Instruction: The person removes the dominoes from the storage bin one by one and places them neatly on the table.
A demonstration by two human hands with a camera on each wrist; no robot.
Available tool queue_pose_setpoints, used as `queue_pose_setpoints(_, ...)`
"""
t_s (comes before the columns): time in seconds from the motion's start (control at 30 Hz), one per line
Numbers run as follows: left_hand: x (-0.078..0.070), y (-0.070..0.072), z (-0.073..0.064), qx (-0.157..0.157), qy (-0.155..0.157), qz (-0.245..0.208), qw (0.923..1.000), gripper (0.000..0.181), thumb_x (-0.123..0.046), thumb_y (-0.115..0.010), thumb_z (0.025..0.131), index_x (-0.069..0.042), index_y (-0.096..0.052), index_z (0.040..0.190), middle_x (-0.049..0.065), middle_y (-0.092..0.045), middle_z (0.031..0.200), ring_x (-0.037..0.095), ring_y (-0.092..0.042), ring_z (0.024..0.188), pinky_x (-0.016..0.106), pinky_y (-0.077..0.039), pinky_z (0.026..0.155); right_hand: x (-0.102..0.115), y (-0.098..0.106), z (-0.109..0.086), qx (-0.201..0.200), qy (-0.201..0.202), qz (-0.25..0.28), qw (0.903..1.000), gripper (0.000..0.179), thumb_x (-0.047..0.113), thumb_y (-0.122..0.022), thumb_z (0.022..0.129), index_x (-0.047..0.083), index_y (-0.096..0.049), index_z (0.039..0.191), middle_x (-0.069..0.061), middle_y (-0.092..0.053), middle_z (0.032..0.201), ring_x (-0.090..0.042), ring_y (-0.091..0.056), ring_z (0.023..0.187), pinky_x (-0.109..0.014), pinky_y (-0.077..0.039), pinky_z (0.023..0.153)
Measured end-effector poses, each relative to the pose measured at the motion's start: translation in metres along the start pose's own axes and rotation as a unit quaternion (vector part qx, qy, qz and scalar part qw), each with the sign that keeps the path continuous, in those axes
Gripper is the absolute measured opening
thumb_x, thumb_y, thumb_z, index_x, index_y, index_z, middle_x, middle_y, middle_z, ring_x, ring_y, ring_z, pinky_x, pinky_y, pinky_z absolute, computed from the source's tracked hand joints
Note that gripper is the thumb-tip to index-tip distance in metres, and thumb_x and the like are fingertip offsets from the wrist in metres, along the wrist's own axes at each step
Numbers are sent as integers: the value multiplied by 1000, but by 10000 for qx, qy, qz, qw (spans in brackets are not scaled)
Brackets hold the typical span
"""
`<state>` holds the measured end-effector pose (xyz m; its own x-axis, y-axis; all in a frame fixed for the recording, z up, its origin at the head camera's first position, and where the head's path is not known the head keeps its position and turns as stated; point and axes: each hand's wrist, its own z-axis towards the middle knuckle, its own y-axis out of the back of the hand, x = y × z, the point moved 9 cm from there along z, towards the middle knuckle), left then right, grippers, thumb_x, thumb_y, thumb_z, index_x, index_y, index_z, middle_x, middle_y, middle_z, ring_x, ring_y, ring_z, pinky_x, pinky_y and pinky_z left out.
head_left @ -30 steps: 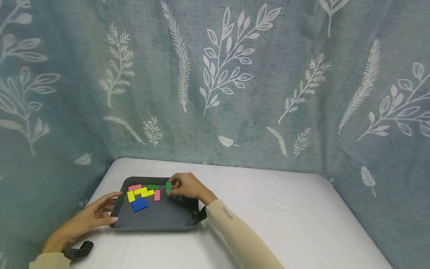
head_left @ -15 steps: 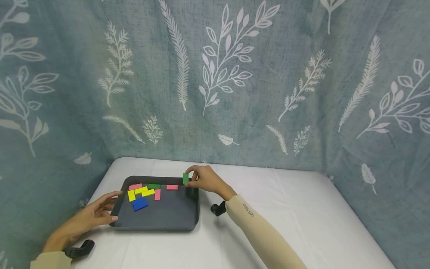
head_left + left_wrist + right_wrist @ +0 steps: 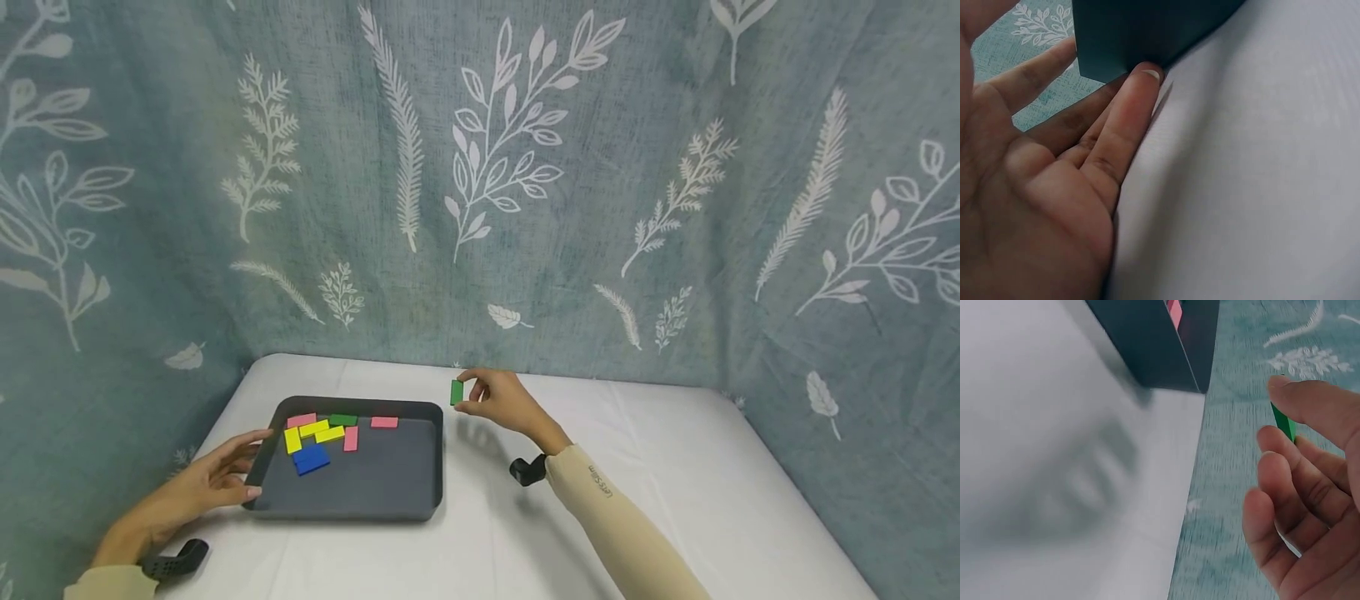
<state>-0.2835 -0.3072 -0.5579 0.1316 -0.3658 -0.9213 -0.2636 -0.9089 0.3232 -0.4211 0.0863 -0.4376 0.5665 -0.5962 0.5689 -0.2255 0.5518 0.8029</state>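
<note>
My right hand (image 3: 506, 404) pinches a small green block (image 3: 457, 392) between thumb and fingers, above the white cloth just beyond the tray's far right corner. The right wrist view shows only a sliver of that block (image 3: 1284, 422) between the fingertips. At the left side of the dark grey tray (image 3: 382, 487), my left hand (image 3: 202, 483) rests with spread, loosely bent fingers, fingertips against the tray wall (image 3: 1141, 37). Inside the tray lie a second green block (image 3: 343, 420), three pink blocks (image 3: 385, 422), three yellow blocks (image 3: 330, 434) and blue pieces (image 3: 311, 458) side by side.
The tray stands on a table with a white cloth (image 3: 637, 483), toward its left part. A teal curtain with white leaf prints (image 3: 555, 267) hangs behind and on both sides. Black devices (image 3: 528, 471) are strapped to both wrists.
My right hand has carried the green block rightward, from over the tray out past its right rim, uncovering a pink block. My left hand has stayed at the tray.
</note>
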Motion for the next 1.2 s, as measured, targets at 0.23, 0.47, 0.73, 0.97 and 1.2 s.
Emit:
queue_pose_setpoints(0.23,-5,0,-1,40,-250,-17,9997,89,-24,-79,93,-18,-24,163,21,-40,150,35,-44,129,42,-47,92,-21,15,-14,-111,-169,25,9998,45,27,-82,90,11,-68,129,5,-66,83,-14,-61,68,-32,-50,64)
queue_pose_setpoints(0.47,-7,1,-1,25,-306,-29,9995,90,-23,-80,92,-18,-25,163,22,-44,148,32,-48,126,40,-50,89,-40,24,-27,-239,-239,-168,9993,45,26,-83,89,10,-68,128,8,-66,82,-11,-59,66,-30,-49,63)
queue_pose_setpoints(0.73,-5,2,-1,16,-254,-21,9997,88,-24,-79,92,-19,-26,162,20,-42,149,29,-46,126,36,-50,91,-66,33,-43,-267,-512,-145,9982,44,26,-82,90,11,-67,129,7,-67,83,-14,-59,68,-32,-49,66)
queue_pose_setpoints(0.97,-11,1,-3,27,-404,89,9991,89,-24,-78,93,-17,-24,163,22,-42,150,33,-46,128,37,-50,89,-89,40,-51,-292,-798,-89,9963,44,25,-81,91,11,-67,130,7,-68,83,-15,-59,69,-32,-49,65)
queue_pose_setpoints(1.2,-10,-1,-2,62,-344,-9,9994,89,-22,-78,94,-16,-22,163,23,-45,148,33,-48,127,40,-50,89,-110,34,-57,-274,-1155,88,9929,44,21,-82,90,8,-67,129,4,-68,83,-16,-60,70,-32,-48,65)
